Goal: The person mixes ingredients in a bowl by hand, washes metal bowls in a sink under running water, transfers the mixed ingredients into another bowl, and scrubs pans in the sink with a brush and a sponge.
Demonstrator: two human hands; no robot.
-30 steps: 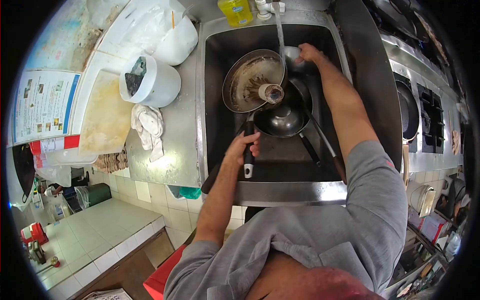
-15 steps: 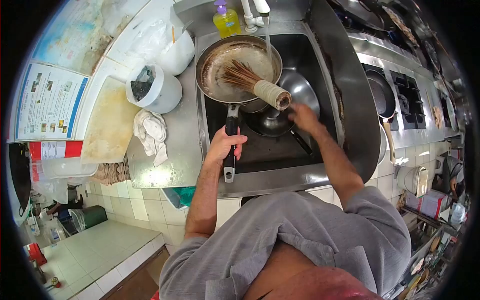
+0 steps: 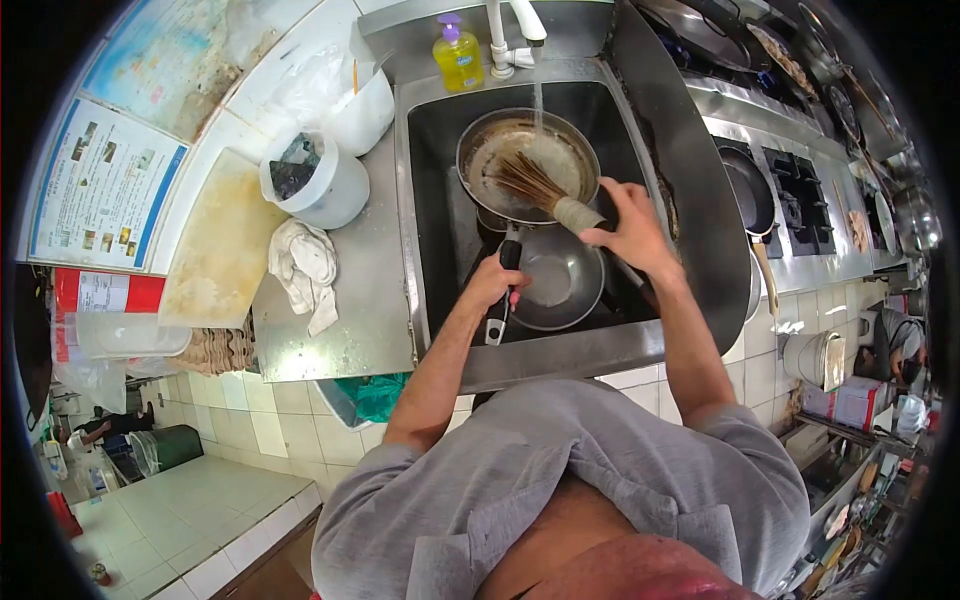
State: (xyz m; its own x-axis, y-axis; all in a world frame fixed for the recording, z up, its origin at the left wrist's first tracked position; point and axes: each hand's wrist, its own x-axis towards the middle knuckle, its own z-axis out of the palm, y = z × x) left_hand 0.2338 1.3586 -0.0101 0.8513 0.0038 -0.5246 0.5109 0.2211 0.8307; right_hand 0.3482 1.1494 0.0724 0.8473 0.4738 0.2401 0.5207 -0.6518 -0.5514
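Left hand (image 3: 492,282) around pan handle (image 3: 511,252)

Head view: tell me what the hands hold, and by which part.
The left hand holds the pan by its black handle. The right hand is spread at the bound end of the brush; whether it grips cannot be told.

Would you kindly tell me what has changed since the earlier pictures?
The right hand has left the far right of the sink and come to the handle of the twig brush; its grip is unclear. The frying pan has moved right from over the sink's left rim, the wok nearer the front. Unchanged: the left hand holds the pan's handle; water runs.
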